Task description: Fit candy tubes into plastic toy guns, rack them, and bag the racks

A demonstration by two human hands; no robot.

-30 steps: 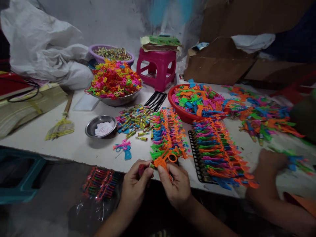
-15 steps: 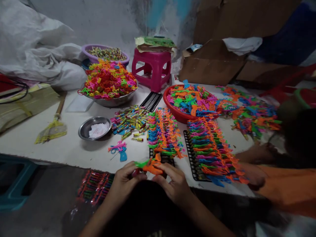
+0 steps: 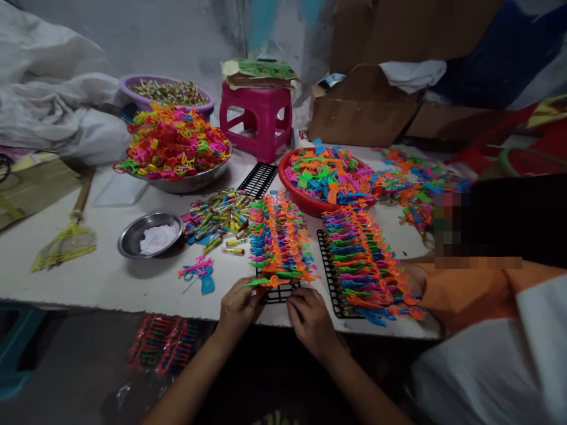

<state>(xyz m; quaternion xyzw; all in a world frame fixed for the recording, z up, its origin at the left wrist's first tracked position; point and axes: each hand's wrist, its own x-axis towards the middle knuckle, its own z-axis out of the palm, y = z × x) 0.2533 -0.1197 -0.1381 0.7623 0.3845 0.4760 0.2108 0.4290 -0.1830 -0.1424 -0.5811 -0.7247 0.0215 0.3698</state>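
Note:
My left hand [image 3: 239, 307] is closed on a small green and orange plastic toy [image 3: 272, 281], held over the near end of a black grid rack [image 3: 280, 293]. My right hand [image 3: 310, 319] has its fingers curled together at the rack's near right edge and appears to grip it. Bright plastic toys [image 3: 281, 236] stand in tight rows along this rack. Left of my hands lies a blue and pink toy gun [image 3: 202, 276]. A pile of small yellow-labelled tubes [image 3: 221, 212] spreads beside the rack.
A second filled rack [image 3: 367, 265] stands right, near a co-worker's orange sleeve [image 3: 469, 289]. Behind are a red basin [image 3: 290, 186] of toys, a heaped metal bowl [image 3: 195, 179] and a pink stool [image 3: 257, 118]. A small steel bowl [image 3: 128, 239] holds white paper.
Both hands have moved forward, from the table's front edge to the rack. My right hand has let go of the toy and moved to the rack's edge. The view has shifted right.

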